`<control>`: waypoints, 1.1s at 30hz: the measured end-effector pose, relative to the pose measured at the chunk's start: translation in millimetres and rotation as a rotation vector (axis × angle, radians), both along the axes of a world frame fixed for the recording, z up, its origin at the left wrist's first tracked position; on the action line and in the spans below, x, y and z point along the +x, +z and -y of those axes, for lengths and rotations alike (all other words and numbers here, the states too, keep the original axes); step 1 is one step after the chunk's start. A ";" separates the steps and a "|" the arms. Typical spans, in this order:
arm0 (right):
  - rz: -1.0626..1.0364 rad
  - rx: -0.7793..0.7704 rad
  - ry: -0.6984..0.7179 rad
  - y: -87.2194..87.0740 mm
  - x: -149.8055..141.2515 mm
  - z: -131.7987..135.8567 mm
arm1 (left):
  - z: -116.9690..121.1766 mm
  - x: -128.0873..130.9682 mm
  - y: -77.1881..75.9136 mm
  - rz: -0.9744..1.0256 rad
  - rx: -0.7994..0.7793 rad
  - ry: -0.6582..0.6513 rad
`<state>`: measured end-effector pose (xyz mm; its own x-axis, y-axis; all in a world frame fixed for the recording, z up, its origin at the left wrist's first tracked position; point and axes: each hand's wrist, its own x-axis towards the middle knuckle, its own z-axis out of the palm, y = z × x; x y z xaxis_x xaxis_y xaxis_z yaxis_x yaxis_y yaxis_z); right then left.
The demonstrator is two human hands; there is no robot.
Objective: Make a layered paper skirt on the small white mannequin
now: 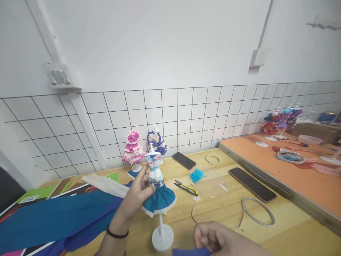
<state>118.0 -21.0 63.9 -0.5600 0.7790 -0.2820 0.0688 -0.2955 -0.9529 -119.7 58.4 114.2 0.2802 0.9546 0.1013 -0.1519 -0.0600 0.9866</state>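
Note:
A small white mannequin [156, 174] on a round stand wears a patterned top and a blue ruffled skirt [161, 201]. My left hand [137, 195] is closed round its waist from the left and holds it upright on the wooden table [293, 231]. My right hand [215, 240] is at the bottom edge, fingers curled in a pinch on a piece of dark blue fabric [190, 252]. A wide sheet of blue fabric [53, 220] lies at the left under my left forearm.
Two dressed mannequins, pink [133, 147] and blue-white [156, 138], stand by the tiled wall. Thread snips [186, 188], a clear dish [209, 181] with a blue piece, two phones [183, 160] [252, 185], a ring [258, 211] and an orange mat [293, 170] with more crafts lie to the right.

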 end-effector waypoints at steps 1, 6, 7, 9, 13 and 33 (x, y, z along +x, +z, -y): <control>-0.040 -0.014 -0.008 5.4 5.7 -1.4 | 0.8 6.0 -2.9 0.020 -0.002 -0.053; -0.167 0.014 0.064 28.1 28.8 -12.6 | 4.0 32.1 -15.4 0.017 -0.012 -0.210; -0.158 0.044 0.073 32.0 32.3 -15.5 | 4.6 34.6 -16.3 0.013 -0.013 -0.219; -0.122 0.104 0.073 39.5 37.8 -21.5 | 5.9 36.9 -16.4 0.010 -0.017 -0.221; -0.013 0.146 -0.009 52.3 43.4 -33.2 | 8.4 36.5 -13.7 0.011 -0.044 -0.196; -0.099 0.254 -0.034 60.5 12.4 -65.7 | 8.6 38.7 -14.7 -0.198 0.116 -0.085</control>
<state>130.4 44.7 124.4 -0.5475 0.8366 -0.0203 -0.0338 -0.0463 -0.9984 -81.0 49.8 99.4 0.3847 0.9118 0.1439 0.0346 -0.1700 0.9848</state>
